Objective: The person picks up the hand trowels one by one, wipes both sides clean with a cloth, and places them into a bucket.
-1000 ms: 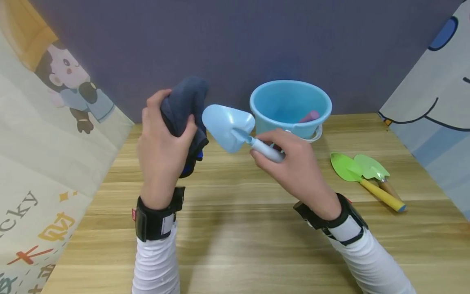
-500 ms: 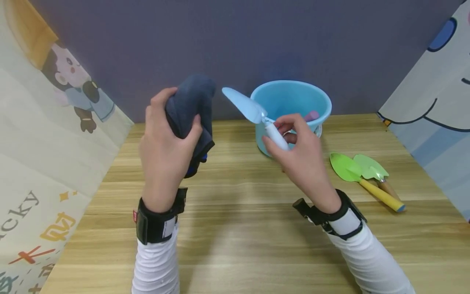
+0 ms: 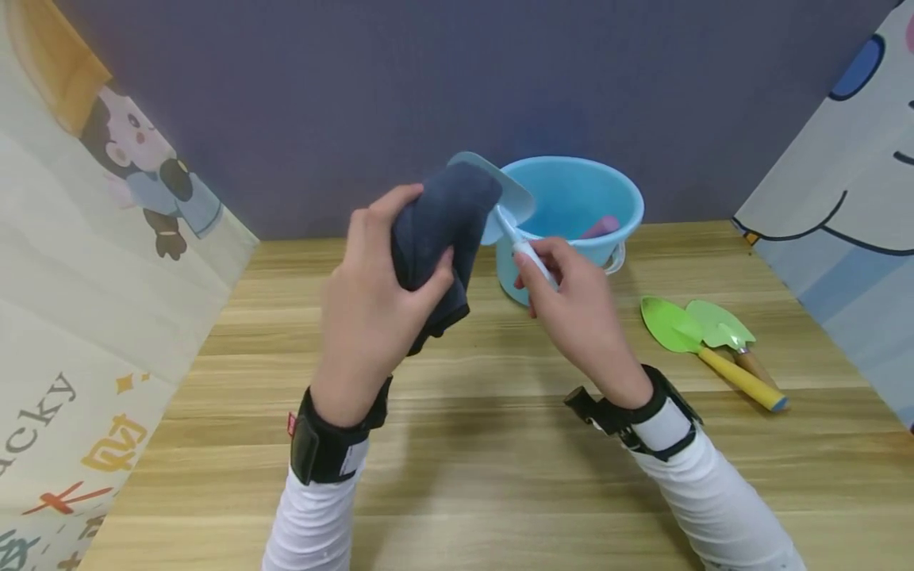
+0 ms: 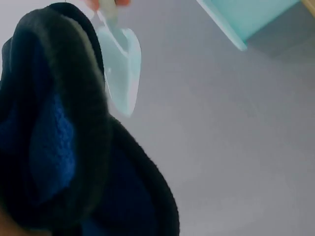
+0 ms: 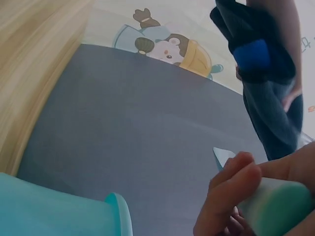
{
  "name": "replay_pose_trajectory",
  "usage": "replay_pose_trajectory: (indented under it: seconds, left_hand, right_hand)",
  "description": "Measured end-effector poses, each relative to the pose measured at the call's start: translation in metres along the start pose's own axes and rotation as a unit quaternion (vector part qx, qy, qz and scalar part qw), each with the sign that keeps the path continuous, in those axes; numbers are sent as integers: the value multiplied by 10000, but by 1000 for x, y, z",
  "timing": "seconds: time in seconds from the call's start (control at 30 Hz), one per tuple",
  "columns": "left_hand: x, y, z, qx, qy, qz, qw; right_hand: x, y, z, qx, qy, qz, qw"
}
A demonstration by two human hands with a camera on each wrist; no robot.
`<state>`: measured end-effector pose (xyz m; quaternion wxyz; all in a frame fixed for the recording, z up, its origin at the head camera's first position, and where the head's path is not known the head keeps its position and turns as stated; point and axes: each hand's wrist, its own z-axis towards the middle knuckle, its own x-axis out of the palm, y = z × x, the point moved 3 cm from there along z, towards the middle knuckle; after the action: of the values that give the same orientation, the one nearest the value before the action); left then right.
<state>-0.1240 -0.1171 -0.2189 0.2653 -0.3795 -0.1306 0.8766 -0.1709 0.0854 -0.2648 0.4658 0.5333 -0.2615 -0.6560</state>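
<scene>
My left hand [image 3: 378, 301] grips a folded dark blue cloth [image 3: 450, 230], thumb on the near side and fingers behind it. Black edging and a brighter blue inner side of the cloth show in the left wrist view. My right hand [image 3: 574, 293] pinches the pale handle of a light blue toy trowel [image 3: 514, 194], its blade pointing up and to the left. In the head view the cloth overlaps part of that blade. Both things are held in the air, just left of and in front of a light blue bucket [image 3: 521, 277].
Inside the bucket a pinkish-purple handle [image 3: 601, 228] leans against the wall. To the right, a bright green trowel with a yellow handle [image 3: 743, 379] lies across a paler green one with a wooden handle [image 3: 758, 366]. A dark wall [image 3: 321, 103] stands behind the wooden table [image 3: 485, 476].
The left hand has moved right with the cloth, up to the trowel's blade. The right hand has turned the trowel, so its blade has swung up and to the right.
</scene>
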Motion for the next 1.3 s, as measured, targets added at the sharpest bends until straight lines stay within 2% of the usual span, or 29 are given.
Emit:
replay_pose_trajectory:
  seconds: [0.07,0.17,0.3,0.43,0.77,1.0,1.3]
  left_hand:
    - [6,-5,-1,137,183,39,9997]
    - [14,-9,-2,146,463,130,9987]
    - [25,-9,-3,-39,818,279,9963]
    - [31,-6,-2,-232,1007,367,9940]
    - [32,-4,-1,-354,1044,577,9922]
    - [27,-2,0,-485,963,587,9924]
    - [21,0,0,-589,826,563,9932]
  right_hand:
    - [2,0,-1,-16,96,-42,9999]
    - [5,2,-3,-86,169,-90,9998]
    - [5,6,-5,-217,193,-112,9995]
    - [5,7,-6,-335,123,-165,9992]
    - [8,8,-10,-976,-16,-705,9927]
    - [11,10,-13,-920,64,-913,9915]
    - [12,13,-14,-939,128,-925,9912]
